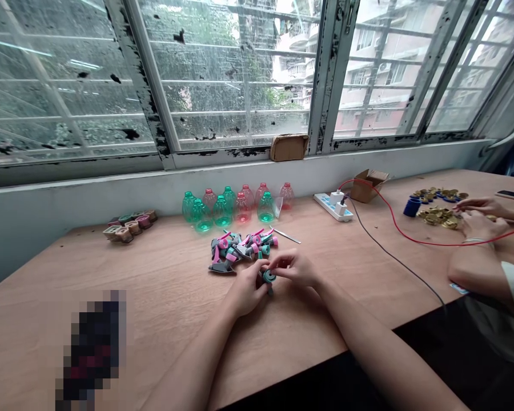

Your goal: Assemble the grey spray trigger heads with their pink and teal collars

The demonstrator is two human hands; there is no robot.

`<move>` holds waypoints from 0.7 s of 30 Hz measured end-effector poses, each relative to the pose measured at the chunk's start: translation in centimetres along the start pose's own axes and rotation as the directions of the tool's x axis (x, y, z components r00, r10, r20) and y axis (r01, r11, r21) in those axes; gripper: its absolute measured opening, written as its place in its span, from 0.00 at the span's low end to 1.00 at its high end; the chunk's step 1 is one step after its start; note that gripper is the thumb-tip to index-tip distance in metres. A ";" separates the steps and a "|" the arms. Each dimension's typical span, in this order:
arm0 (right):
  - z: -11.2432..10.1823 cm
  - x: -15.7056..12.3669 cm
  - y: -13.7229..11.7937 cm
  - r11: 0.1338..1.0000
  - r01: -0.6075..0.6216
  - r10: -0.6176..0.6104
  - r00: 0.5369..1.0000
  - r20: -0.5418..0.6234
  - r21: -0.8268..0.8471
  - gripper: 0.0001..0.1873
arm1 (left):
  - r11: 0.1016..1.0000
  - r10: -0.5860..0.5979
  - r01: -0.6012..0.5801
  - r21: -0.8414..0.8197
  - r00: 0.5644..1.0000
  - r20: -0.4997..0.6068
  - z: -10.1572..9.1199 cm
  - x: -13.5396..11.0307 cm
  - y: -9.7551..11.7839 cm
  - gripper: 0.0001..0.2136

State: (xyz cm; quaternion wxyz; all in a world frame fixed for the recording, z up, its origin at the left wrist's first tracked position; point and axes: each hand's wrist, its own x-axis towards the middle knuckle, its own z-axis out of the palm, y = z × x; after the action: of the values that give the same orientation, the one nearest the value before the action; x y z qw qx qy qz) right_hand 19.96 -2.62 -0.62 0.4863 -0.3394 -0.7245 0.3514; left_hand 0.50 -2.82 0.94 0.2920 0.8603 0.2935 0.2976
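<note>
My left hand [249, 287] is closed around a teal and grey spray head [269, 277], whose round collar faces up toward me. The fingers of my right hand [294, 267] pinch at the collar's edge from the right; whether they hold a small part is too small to make out. Just beyond my hands lies a pile of spray heads [240, 248] in grey, pink and teal. Behind the pile stand several clear green bottles [223, 212] and clear red bottles [243, 208], all without tops.
A tweezer-like metal tool [286, 234] lies right of the pile. Small coloured containers [131, 225] sit at left. A power strip [333, 206] with cables and a cardboard box [368, 185] are at right. Another person's hands [480, 220] handle gold-coloured pieces [440, 217].
</note>
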 end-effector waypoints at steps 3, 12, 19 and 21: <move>0.0 0.0 -0.2 0.999 0.024 -0.024 1.000 -0.010 -0.039 0.10 | 1.000 0.000 0.000 0.003 1.000 -0.005 0.1 0.0 -0.1 0.20; 0.1 0.1 -0.3 0.989 0.074 -0.079 0.996 -0.034 -0.128 0.08 | 1.000 -0.001 0.001 -0.018 1.000 -0.001 0.0 0.1 0.1 0.18; 0.2 0.0 -0.2 0.971 0.117 -0.122 0.992 -0.009 -0.209 0.06 | 1.000 -0.002 0.002 -0.006 1.000 0.002 0.0 0.2 0.1 0.19; 0.1 0.0 -0.1 0.963 0.136 -0.140 0.990 -0.002 -0.234 0.06 | 1.000 0.006 -0.006 -0.010 1.000 0.011 -0.1 0.2 0.2 0.20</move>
State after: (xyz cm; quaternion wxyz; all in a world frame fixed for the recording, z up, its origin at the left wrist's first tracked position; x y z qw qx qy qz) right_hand 19.80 -2.69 -0.58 0.4728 -0.3462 -0.7782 0.2258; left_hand 0.62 -2.80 1.19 0.2968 0.8613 0.2878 0.2953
